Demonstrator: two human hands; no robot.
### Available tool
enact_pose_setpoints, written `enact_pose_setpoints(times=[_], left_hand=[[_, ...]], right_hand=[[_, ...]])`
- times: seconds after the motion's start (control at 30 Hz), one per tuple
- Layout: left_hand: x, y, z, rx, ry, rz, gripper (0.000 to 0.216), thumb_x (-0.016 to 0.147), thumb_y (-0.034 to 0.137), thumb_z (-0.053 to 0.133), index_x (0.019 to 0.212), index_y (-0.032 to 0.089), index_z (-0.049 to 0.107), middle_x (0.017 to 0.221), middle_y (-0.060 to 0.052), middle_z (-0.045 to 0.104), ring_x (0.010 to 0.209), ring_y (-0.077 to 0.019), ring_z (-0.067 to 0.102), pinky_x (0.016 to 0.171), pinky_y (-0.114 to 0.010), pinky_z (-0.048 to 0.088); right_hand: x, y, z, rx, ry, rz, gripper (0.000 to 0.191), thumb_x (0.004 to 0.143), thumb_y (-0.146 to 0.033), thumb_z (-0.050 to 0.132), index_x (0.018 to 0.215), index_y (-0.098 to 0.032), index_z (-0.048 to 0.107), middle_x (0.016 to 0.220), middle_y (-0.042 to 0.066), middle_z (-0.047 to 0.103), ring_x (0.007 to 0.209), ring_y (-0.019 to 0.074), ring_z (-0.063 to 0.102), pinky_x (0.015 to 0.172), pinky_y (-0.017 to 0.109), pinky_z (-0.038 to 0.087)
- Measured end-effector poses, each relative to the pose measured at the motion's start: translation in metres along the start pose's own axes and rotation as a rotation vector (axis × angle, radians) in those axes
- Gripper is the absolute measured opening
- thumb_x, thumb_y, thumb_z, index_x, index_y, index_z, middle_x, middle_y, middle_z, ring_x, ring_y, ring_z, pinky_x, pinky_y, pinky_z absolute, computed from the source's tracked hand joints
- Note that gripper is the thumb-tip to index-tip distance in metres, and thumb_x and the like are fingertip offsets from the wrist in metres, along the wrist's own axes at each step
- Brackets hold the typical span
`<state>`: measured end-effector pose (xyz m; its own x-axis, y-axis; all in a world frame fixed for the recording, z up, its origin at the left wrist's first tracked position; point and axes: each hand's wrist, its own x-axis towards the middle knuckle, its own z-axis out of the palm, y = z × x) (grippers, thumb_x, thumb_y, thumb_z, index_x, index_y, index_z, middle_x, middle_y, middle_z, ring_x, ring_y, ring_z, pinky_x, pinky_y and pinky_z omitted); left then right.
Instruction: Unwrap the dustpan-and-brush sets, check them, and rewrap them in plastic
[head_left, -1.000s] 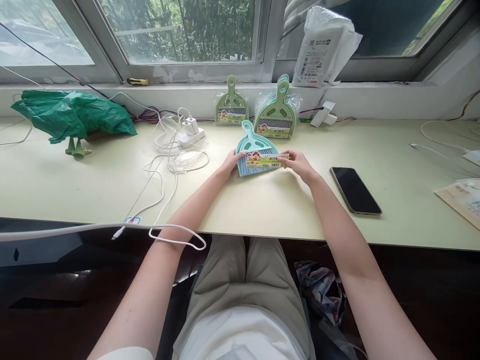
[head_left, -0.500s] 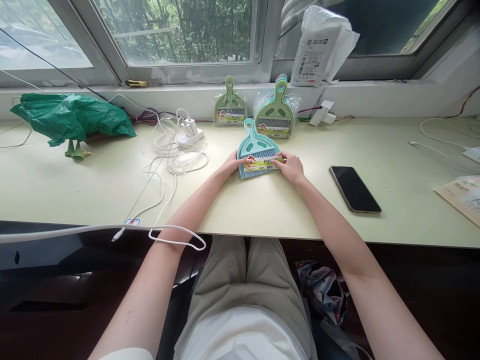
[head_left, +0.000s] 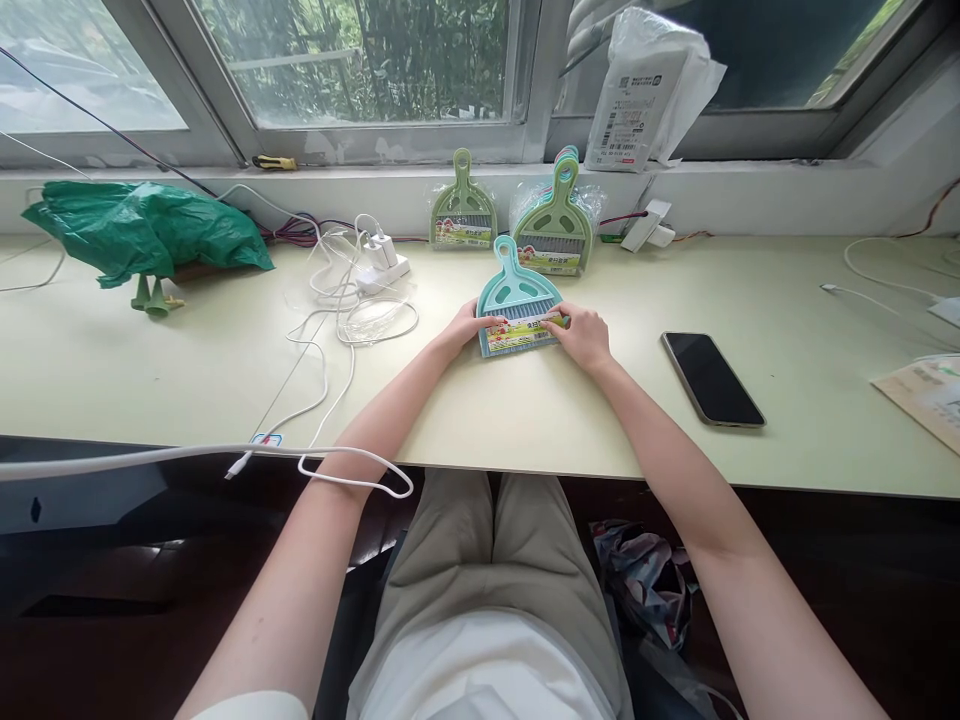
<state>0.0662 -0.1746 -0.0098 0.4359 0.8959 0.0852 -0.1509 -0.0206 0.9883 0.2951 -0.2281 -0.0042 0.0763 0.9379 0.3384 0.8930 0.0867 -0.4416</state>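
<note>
Both of my hands hold a turquoise dustpan and brush set over the middle of the desk, its handle pointing away from me. A printed yellow-green label crosses the grey-blue bristles. My left hand grips the left edge, thumb laid on the label. At the right edge, my right hand pinches the label's end with thumb and fingers. Behind it, a green dustpan set in clear wrap leans on the wall. Beside that one leans a stack of wrapped dustpan sets, a green one in front.
On the left lie a green plastic bag, tangled white cables and a power strip. One white cable crosses my left forearm. A phone lies to the right. A wrapped package stands on the sill near a yellow-handled tool.
Both hands keep hold of the turquoise dustpan set in nearly the same place. The label's right part looks slightly shifted under my right fingers. The whole view has moved a little.
</note>
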Motion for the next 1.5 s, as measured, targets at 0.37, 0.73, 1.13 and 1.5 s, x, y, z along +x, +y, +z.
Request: enact_pose_setpoints(times=[0.37, 0.73, 1.13, 1.5], left_hand=[[0.0, -0.003, 0.0, -0.007, 0.066, -0.013, 0.054, 0.058, 0.024, 0.086, 0.106, 0.012, 0.063, 0.103, -0.01, 0.074, 0.093, -0.0257, 0.071, 0.085, -0.039, 0.056], [0.003, 0.001, 0.003, -0.156, 0.197, 0.012, 0.045, 0.062, 0.02, 0.083, 0.102, 0.013, 0.063, 0.1, -0.009, 0.075, 0.091, -0.0232, 0.072, 0.089, -0.038, 0.056], [-0.008, 0.003, 0.018, -0.139, 0.092, 0.01, 0.05, 0.067, 0.031, 0.085, 0.108, 0.014, 0.063, 0.11, -0.012, 0.073, 0.098, -0.0242, 0.07, 0.091, -0.037, 0.054], [-0.004, 0.002, 0.016, -0.136, 0.084, -0.033, 0.046, 0.07, 0.03, 0.083, 0.109, 0.014, 0.063, 0.112, -0.012, 0.073, 0.096, -0.0225, 0.071, 0.089, -0.036, 0.055]], right_hand=[[0.009, 0.017, 0.006, 0.311, 0.199, -0.019, 0.056, 0.083, -0.054, 0.066, 0.128, -0.024, 0.054, 0.137, 0.014, 0.053, 0.121, 0.0321, 0.053, 0.099, 0.052, 0.047], [0.006, 0.003, 0.014, 1.394, -0.107, 0.436, 0.027, 0.094, -0.051, 0.054, 0.109, -0.028, 0.057, 0.116, 0.004, 0.071, 0.105, 0.0161, 0.07, 0.093, 0.032, 0.059], [-0.01, -0.026, 0.02, 1.45, -0.215, 0.369, 0.01, 0.089, -0.024, 0.067, 0.099, -0.02, 0.067, 0.1, 0.002, 0.079, 0.083, 0.019, 0.078, 0.091, 0.043, 0.063], [-0.008, -0.027, 0.015, 1.42, -0.204, 0.394, 0.011, 0.086, -0.024, 0.071, 0.096, -0.019, 0.066, 0.094, 0.003, 0.079, 0.079, 0.0181, 0.078, 0.086, 0.037, 0.065]])
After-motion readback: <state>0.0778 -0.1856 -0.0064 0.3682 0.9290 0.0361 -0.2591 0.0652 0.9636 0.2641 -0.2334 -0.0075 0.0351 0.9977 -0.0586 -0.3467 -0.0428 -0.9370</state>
